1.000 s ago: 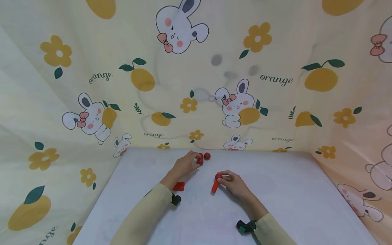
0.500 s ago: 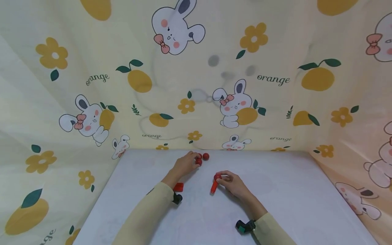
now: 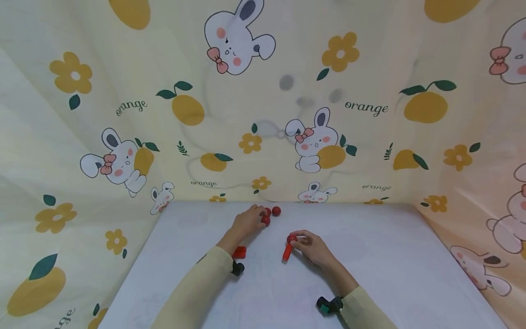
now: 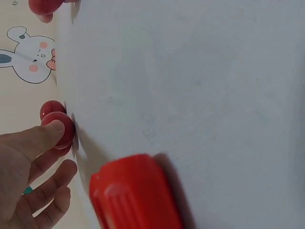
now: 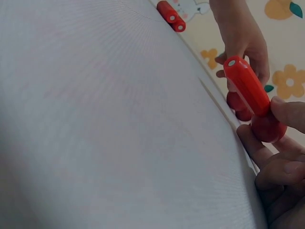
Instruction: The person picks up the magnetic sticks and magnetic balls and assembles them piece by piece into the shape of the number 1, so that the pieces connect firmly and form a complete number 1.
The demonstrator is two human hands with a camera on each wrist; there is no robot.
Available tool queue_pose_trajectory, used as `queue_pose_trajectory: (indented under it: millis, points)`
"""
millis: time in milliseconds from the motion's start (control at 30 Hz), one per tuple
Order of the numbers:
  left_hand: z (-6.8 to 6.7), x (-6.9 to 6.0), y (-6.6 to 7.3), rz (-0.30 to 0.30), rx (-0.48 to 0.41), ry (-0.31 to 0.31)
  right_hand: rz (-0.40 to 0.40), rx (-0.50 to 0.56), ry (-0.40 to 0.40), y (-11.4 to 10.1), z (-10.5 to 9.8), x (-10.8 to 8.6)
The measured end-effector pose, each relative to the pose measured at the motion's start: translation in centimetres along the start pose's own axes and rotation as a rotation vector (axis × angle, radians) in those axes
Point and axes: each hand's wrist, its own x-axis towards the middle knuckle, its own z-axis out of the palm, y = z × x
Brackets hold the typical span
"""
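Observation:
My left hand pinches a red ball between thumb and fingers; the left wrist view shows the thumb on this ball. Another red ball is right behind it, and a third lies to its right. Nearer the middle, my right hand holds a red ball with its fingertips. A red rod extends from that ball toward the near side. Ball and rod touch in the right wrist view.
Red pieces lie by my left wrist; in the right wrist view they are two rods, one beside the other. The white table ends at a patterned cloth behind.
The ball at my left fingertips has shifted slightly toward the near side. My right hand holds its ball and rod in nearly the same place.

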Motion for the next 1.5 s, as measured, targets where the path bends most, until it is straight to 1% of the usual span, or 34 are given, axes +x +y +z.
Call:
queue_pose_trajectory:
  millis: [233, 333, 533, 700, 867, 1000, 1100, 1333, 1500]
  points:
    - [0.1, -0.6, 0.2, -0.022, -0.05, -0.003, -0.007, 0.006, -0.004, 0.2, 0.0, 0.1]
    - [0.0, -0.9, 0.4, -0.032, -0.054, -0.001, -0.003, 0.006, -0.002, 0.3, 0.0, 0.1]
    - [0.2, -1.5, 0.2, -0.045, -0.099, 0.01, 0.002, -0.009, 0.0, 0.2, 0.0, 0.0]
    - [0.4, -2.0, 0.0, -0.04, -0.143, 0.026, 0.013, -0.004, -0.013, 0.1, -0.1, -0.1]
    - [0.3, -2.6, 0.3, -0.013, -0.166, 0.043, 0.026, 0.003, -0.017, -0.1, -0.2, -0.2]
    - [0.4, -3.4, 0.7, 0.01, -0.176, 0.067, 0.021, 0.002, -0.017, -0.1, -0.2, -0.2]
    - [0.5, -4.2, 1.0, 0.021, -0.202, 0.077, 0.03, -0.002, -0.015, -0.2, -0.2, -0.3]
    - [0.4, -6.2, 1.6, 0.025, -0.316, 0.062, 0.049, 0.001, -0.019, -0.5, -0.2, -0.4]
    - [0.6, -7.1, 1.8, 0.038, -0.346, 0.062, 0.043, 0.004, -0.022, -0.5, -0.2, -0.4]
